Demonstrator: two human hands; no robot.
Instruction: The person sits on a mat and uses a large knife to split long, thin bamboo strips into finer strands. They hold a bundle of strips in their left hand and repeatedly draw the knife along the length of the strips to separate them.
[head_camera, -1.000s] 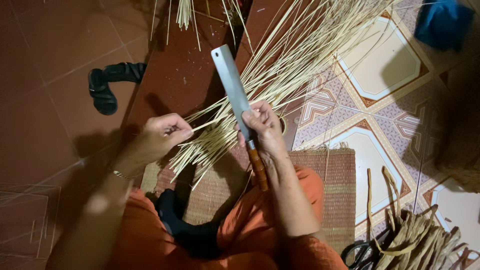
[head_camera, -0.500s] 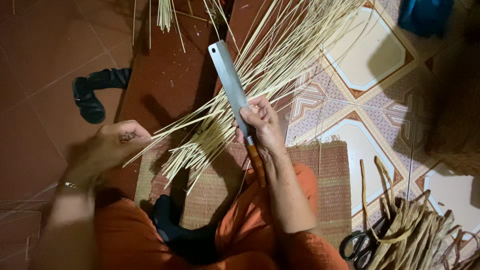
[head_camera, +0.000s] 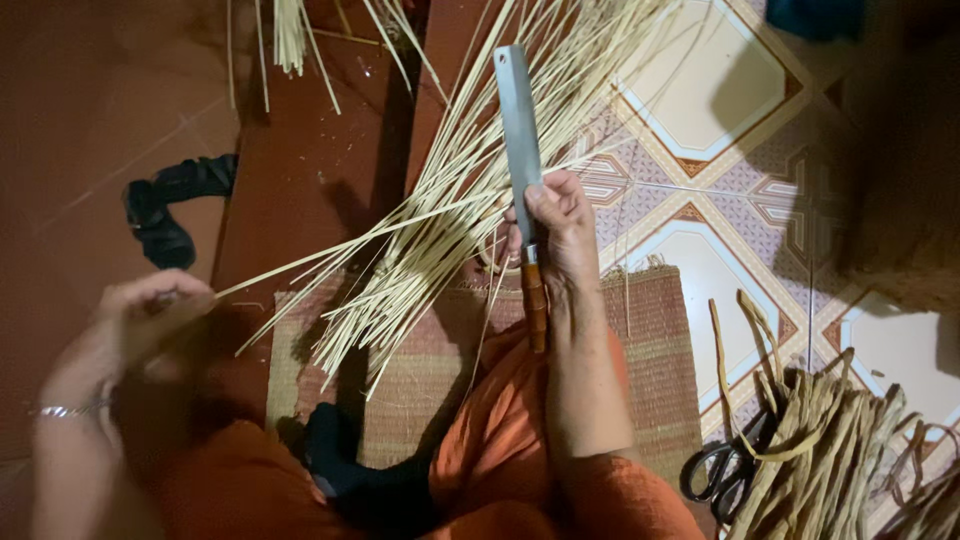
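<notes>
My right hand (head_camera: 556, 232) grips a long flat-bladed knife (head_camera: 518, 130) by its brown wooden handle, blade pointing away from me, thumb resting on the blade. My left hand (head_camera: 150, 315) is out to the left, pinching the end of one thin pale strip (head_camera: 340, 247) that runs back to the knife. A fan of pale split reed strips (head_camera: 450, 210) lies under the knife, spreading from the woven mat (head_camera: 640, 330) toward the top of the view. My orange-clad legs are at the bottom.
A black sandal (head_camera: 165, 205) lies on the red floor at left. Black-handled scissors (head_camera: 722, 470) sit beside a bundle of thicker greenish-brown strips (head_camera: 830, 450) at lower right. Patterned tiles cover the floor at right. More strips (head_camera: 290, 30) lie at top.
My left hand has moved leftward and down, away from the knife, drawing a single strip out from the bundle. My right hand and the knife stay in place.
</notes>
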